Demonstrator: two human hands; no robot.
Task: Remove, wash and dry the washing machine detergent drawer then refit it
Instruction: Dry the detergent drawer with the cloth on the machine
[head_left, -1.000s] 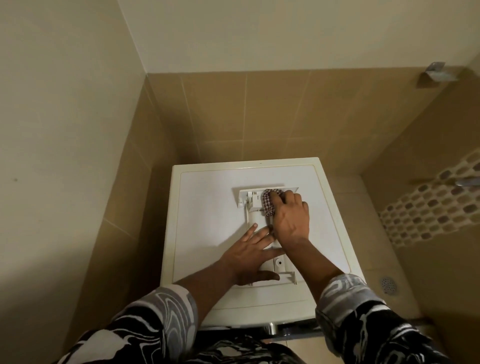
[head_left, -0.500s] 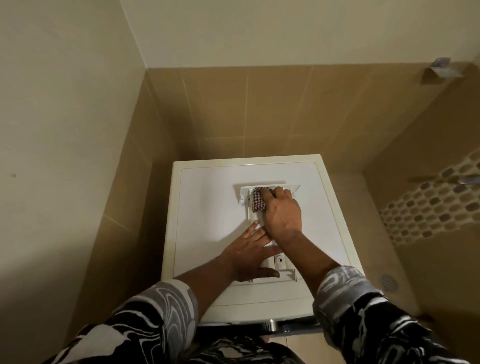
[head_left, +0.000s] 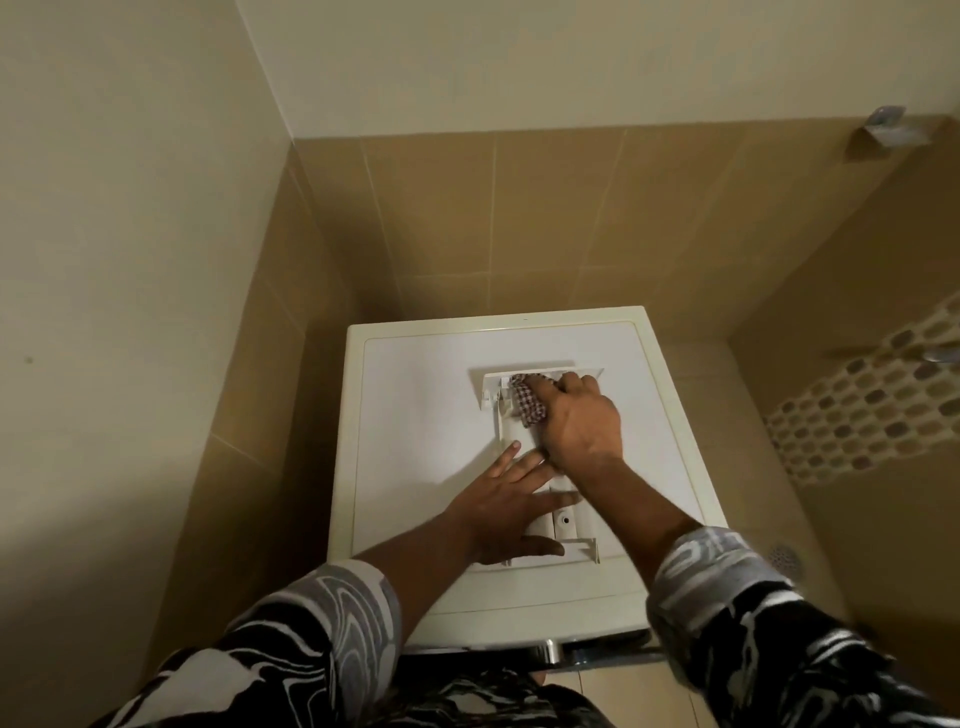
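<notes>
Tiled corner; on the washing machine (head_left: 415, 415), left hand (head_left: 506, 512) spread flat steadies the detergent drawer (head_left: 569, 535) while right hand (head_left: 582, 423) beyond it grips a checked cloth (head_left: 527, 402), drying.

Single camera here, worn on the person's head, wide-angle, looking forward and steeply down. It faces the tiled back wall (head_left: 519, 218) and looks almost straight onto the top of the washing machine (head_left: 415, 415), which fills the middle of the view. It's pretty close in: both patterned sleeves (head_left: 322, 623) come in from the bottom edge, with the left hand (head_left: 506, 512) and right hand (head_left: 579, 421) landing mid-frame over the machine's top.
</notes>
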